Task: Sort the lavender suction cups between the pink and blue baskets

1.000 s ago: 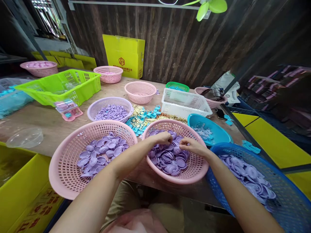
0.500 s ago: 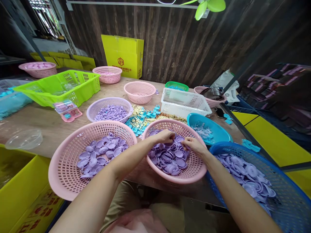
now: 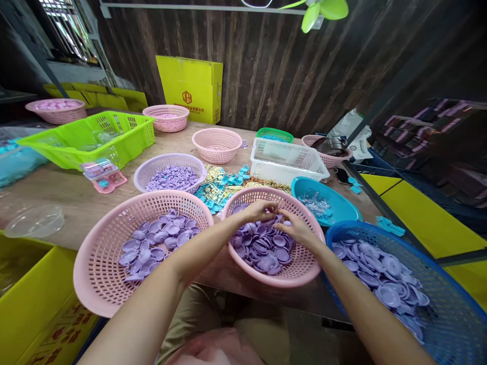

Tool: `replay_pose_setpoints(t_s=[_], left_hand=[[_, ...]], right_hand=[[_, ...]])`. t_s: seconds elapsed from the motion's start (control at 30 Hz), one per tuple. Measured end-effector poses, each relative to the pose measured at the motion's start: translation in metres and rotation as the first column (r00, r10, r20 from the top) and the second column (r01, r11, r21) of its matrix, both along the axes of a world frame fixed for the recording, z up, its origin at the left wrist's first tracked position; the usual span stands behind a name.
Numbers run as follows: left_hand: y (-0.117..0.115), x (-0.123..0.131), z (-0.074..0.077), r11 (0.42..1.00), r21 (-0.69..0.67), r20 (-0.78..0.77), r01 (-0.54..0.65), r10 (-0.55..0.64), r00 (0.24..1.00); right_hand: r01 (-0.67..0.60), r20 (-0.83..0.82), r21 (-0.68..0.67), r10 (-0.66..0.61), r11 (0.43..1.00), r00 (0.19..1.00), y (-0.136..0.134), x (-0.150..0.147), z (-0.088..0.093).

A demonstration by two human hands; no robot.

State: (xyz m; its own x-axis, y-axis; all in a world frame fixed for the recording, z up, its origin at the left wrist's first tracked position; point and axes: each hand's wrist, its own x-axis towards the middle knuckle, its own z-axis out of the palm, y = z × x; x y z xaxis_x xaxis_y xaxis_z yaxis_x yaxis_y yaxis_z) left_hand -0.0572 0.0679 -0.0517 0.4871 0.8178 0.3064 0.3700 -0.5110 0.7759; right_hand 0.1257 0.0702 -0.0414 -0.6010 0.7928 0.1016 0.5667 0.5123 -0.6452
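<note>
My left hand (image 3: 262, 210) is over the back part of a pink basket (image 3: 310, 268) holding many purple oval plastic pieces (image 3: 262, 248), its fingers bent closed. My right hand (image 3: 297, 229) comes in from the right, fingertips pinched together and almost meeting those of my left hand. Whatever sits between the fingers is too small and covered to name; purple pieces lie directly beneath. A larger pink basket (image 3: 95, 253) with more purple oval pieces stands to the left. On the right, a blue basket (image 3: 452, 309) holds larger purple dish-like pieces (image 3: 380, 274).
Behind the baskets are a lilac basket (image 3: 139, 175) of small purple parts, loose turquoise and cream parts (image 3: 216, 190), a white crate (image 3: 289, 170) and a turquoise basin (image 3: 348, 208). Farther left stand a green crate (image 3: 68, 152), a pink toy case (image 3: 108, 180) and a clear bowl (image 3: 36, 223).
My right hand has moved left and slightly up, bringing its fingertips close to my left hand. My left hand stays nearly in place. The whole view has shifted a little.
</note>
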Motion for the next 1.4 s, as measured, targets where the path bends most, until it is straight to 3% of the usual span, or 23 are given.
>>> replay_pose_setpoints(t_s=[0.13,0.4,0.57,0.73,0.97,1.1,1.2,1.33,1.4], left_hand=[[0.000,-0.001,0.001,0.973,-0.187,0.152,0.139,-0.111,0.982],[-0.001,-0.002,0.002,0.867,-0.436,0.205,0.240,-0.165,0.965],[-0.001,-0.003,0.004,0.832,-0.476,0.302,0.285,-0.149,0.942],[0.004,-0.004,-0.001,0.798,-0.534,0.327,0.281,-0.111,0.938],[0.003,-0.007,0.003,0.769,-0.564,0.379,0.303,-0.085,0.921],[0.003,-0.008,0.006,0.788,-0.527,0.378,0.318,-0.117,0.918],[0.004,-0.009,0.004,0.835,-0.460,0.312,0.301,-0.166,0.936],[0.006,-0.007,-0.003,0.951,-0.279,-0.013,0.133,-0.143,0.990],[0.005,-0.003,-0.009,0.975,-0.205,-0.122,0.083,-0.110,0.986]], right_hand=[[0.015,-0.029,0.021,-0.014,1.000,0.999,-0.001,0.004,0.001],[0.002,-0.015,0.028,-0.002,1.000,1.000,-0.009,0.004,0.011],[0.092,0.018,0.115,-0.095,0.989,0.995,-0.010,0.004,0.008],[0.189,0.098,0.312,-0.230,0.931,0.968,-0.013,-0.001,0.002],[0.123,0.072,0.438,-0.172,0.890,0.982,-0.017,-0.002,0.003],[0.149,0.060,0.454,-0.197,0.879,0.979,-0.017,-0.002,0.004],[0.200,0.051,0.463,-0.251,0.864,0.967,-0.018,-0.003,0.006],[0.277,0.056,0.472,-0.342,0.837,0.938,-0.023,-0.002,0.021],[0.336,0.088,0.477,-0.425,0.812,0.901,-0.027,0.005,0.036]])
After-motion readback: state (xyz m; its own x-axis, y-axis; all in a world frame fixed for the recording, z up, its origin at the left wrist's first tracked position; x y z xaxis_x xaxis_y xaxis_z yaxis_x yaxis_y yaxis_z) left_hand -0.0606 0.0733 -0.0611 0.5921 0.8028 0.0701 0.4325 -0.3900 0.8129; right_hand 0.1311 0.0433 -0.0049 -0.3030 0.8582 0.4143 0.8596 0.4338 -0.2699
